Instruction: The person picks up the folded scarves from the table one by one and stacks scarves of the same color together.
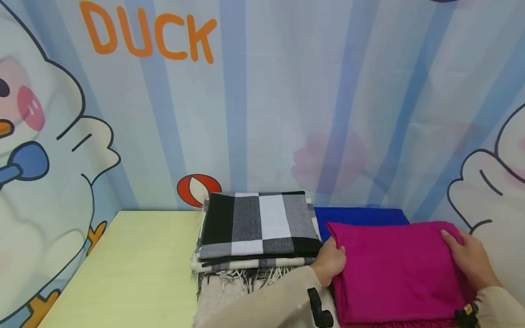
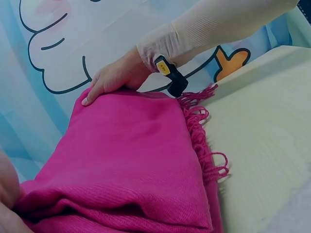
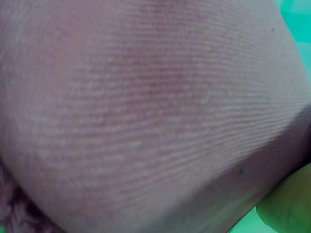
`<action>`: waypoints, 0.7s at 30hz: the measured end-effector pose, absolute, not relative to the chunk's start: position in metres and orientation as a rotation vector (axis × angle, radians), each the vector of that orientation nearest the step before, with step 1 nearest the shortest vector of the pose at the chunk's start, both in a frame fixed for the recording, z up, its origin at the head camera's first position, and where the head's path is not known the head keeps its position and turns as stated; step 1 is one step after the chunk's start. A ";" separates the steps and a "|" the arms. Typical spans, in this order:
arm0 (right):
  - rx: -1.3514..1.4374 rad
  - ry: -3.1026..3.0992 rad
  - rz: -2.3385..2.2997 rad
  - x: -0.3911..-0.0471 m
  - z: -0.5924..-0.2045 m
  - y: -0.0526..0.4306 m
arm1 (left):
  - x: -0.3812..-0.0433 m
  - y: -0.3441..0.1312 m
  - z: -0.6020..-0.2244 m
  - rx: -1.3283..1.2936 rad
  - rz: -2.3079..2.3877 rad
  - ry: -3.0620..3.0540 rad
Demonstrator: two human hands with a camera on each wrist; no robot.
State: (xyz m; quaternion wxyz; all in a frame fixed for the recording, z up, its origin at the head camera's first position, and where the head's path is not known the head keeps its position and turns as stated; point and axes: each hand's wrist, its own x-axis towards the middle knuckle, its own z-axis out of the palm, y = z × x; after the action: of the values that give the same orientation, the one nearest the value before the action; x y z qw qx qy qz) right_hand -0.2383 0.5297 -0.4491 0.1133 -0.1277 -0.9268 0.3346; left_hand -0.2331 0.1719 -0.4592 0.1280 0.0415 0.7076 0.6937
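A folded magenta scarf [image 1: 399, 273] with a fringe along its near edge is held between both hands at the right. My left hand [image 1: 330, 262] grips its left edge, with the fingers partly hidden by the cloth. At the far right edge my right hand [image 1: 471, 259] pinches the scarf, thumb on top and the other fingers out of sight beneath. In the left wrist view, folded layers of the scarf [image 2: 126, 145] bulge beside the left hand [image 2: 9, 204]. Ribbed cloth [image 3: 160, 116] in washed-out colour fills most of the right wrist view.
Left of the scarf lies a folded black, grey and white checked scarf [image 1: 262, 228] on other fringed cloth. A light grey cloth [image 1: 223, 296] extends in front of it. Behind the magenta scarf is a blue cloth [image 1: 361, 216]. The pale yellow table [image 1: 135, 269] meets a printed curtain [image 1: 270, 100].
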 end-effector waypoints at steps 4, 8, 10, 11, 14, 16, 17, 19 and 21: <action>-0.341 -2.707 0.914 -0.242 -0.450 0.532 | -0.236 0.174 -0.454 0.116 2.017 2.051; -0.321 -2.686 0.930 -0.245 -0.450 0.530 | -0.240 0.174 -0.448 0.114 2.007 2.046; -0.318 -2.684 0.959 -0.246 -0.449 0.529 | -0.242 0.173 -0.446 0.115 1.993 2.053; -0.318 -2.684 0.968 -0.246 -0.449 0.529 | -0.242 0.173 -0.445 0.115 1.989 2.054; -0.311 -2.691 0.989 -0.247 -0.447 0.527 | -0.244 0.173 -0.443 0.108 1.972 2.053; -0.306 -2.693 1.000 -0.249 -0.446 0.527 | -0.246 0.173 -0.441 0.106 1.962 2.055; -0.306 -2.693 1.005 -0.250 -0.445 0.527 | -0.247 0.174 -0.440 0.100 1.956 2.054; -0.306 -2.689 0.997 -0.252 -0.444 0.526 | -0.249 0.174 -0.438 0.083 1.933 2.064; -0.300 -2.678 0.993 -0.255 -0.444 0.525 | -0.251 0.175 -0.436 0.064 1.900 2.089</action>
State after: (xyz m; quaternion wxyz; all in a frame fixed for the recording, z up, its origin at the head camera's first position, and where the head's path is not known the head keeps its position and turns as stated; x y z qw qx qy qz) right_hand -0.2554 0.5255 -0.4439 0.1343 -0.1036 -0.9240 0.3426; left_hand -0.2506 0.1749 -0.4356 0.1579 0.0224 0.7304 0.6642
